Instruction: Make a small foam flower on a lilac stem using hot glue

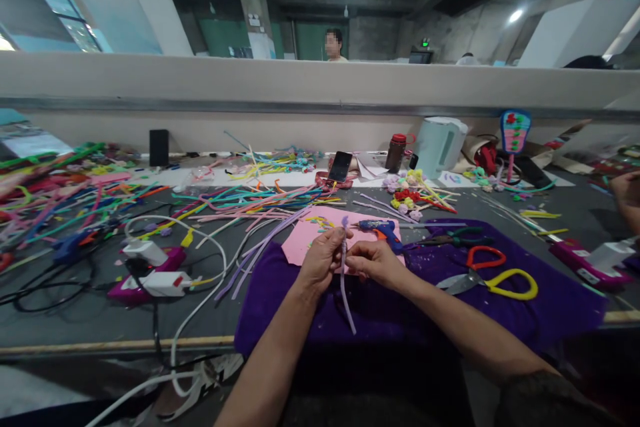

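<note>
A light purple pipe cleaner stands between my hands, its upper end twisted into a small purple tip and its lower end hanging free. My left hand pinches it near the top. Close by on the right, my right hand has its fingers pressed together at the same pipe cleaner. Behind the hands lies a pink sheet on a purple cloth. A blue and orange glue gun rests just past my right hand. Scissors with red and yellow handles lie to its right.
Pliers lie on the cloth. Loose pipe cleaners spread left and behind, with a phone, a bottle and a kettle farther back. Power strips with cables sit left. Another person's hand shows at the right edge.
</note>
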`<state>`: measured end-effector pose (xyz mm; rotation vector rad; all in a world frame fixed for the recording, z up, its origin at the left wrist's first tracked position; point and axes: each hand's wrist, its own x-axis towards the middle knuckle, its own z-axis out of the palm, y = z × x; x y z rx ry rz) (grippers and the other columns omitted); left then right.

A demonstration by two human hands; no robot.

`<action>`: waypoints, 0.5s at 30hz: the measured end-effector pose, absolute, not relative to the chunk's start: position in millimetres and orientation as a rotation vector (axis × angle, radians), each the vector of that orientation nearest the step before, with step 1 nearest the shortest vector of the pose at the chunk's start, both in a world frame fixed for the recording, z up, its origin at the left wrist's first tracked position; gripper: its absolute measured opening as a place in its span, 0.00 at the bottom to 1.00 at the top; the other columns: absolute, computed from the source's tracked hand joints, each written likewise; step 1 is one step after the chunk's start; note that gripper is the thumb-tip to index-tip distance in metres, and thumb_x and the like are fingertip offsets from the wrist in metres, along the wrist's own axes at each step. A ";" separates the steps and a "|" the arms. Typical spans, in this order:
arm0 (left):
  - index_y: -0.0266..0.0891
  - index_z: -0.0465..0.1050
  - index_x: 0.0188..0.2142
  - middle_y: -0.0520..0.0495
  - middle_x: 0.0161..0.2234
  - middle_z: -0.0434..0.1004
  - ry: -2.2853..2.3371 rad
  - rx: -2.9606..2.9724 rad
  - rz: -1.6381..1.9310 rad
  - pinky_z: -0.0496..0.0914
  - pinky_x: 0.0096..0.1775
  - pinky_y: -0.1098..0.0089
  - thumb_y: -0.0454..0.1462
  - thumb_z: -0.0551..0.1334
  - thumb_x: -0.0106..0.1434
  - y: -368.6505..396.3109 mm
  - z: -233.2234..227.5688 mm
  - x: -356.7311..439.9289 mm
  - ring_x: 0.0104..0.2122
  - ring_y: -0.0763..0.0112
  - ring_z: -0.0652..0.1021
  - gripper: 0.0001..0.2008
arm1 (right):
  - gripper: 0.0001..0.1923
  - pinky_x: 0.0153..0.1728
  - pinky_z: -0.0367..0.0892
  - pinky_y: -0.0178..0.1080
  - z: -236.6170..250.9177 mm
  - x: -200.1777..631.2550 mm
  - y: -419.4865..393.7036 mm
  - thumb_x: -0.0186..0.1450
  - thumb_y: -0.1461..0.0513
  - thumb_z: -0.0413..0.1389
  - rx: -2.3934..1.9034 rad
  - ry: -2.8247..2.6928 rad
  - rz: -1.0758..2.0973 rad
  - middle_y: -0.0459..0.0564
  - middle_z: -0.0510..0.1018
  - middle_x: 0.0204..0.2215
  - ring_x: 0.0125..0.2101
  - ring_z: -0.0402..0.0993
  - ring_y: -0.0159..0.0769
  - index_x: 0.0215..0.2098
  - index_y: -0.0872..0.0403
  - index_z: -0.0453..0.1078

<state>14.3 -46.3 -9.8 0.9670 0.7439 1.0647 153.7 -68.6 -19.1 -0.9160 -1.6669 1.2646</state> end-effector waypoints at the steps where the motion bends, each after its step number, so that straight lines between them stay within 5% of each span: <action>1: 0.36 0.69 0.31 0.59 0.13 0.56 0.751 0.974 1.069 0.44 0.13 0.82 0.48 0.63 0.49 -46.6 -9.5 15.1 0.11 0.86 0.55 0.18 | 0.12 0.14 0.58 0.28 -19.6 153.0 -68.2 0.56 0.55 0.56 -0.933 -1.665 1.237 0.41 0.69 0.17 0.14 0.62 0.24 0.25 0.56 0.68; 15: 0.33 0.71 0.29 0.56 0.16 0.60 0.840 1.045 1.161 0.50 0.16 0.80 0.47 0.63 0.49 -48.9 -10.1 21.3 0.14 0.85 0.59 0.17 | 0.12 0.15 0.52 0.29 -27.2 145.1 -63.3 0.55 0.57 0.56 -1.030 -1.671 0.999 0.42 0.66 0.14 0.14 0.58 0.24 0.19 0.56 0.65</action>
